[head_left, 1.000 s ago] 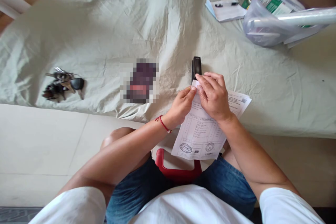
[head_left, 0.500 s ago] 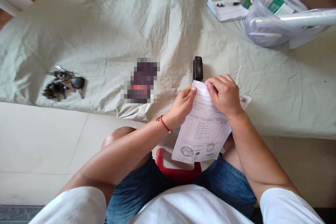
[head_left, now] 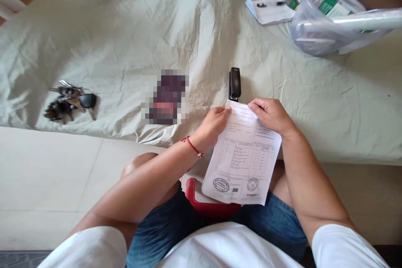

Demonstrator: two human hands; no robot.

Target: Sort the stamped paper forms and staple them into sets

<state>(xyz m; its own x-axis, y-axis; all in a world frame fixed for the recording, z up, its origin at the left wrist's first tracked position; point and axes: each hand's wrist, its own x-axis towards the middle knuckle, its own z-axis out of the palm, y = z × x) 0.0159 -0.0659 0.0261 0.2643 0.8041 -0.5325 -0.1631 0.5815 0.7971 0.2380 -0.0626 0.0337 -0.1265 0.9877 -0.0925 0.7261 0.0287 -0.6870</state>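
The printed sheets [head_left: 243, 155] are held in the air over the person's lap, just in front of the near edge of the bed [head_left: 194, 29]. The top edge of the sheets lies level with that near edge; the bottom edge, bearing two round stamps, hangs over a red stool [head_left: 209, 205] between the knees.

The left hand [head_left: 213, 125] is closed on the upper left corner of the sheets, thumb on the printed face. A red cord bracelet [head_left: 192, 146] sits on this wrist. The right hand [head_left: 271, 115] is closed on the upper right part of the top edge, fingers curled over the paper.

A black stapler [head_left: 235, 83] lies on the bed sheet just beyond the top edge of the sheets, apart from both hands. To its left is a blurred dark object [head_left: 166, 98]. A bunch of keys [head_left: 70, 101] lies near the left part of the near edge of the bed.

At the far right corner of the bed stands a clear plastic tub [head_left: 317, 29] holding packages. Beside it to the left lies a notepad [head_left: 270, 10] with a pen [head_left: 271, 4] on top.
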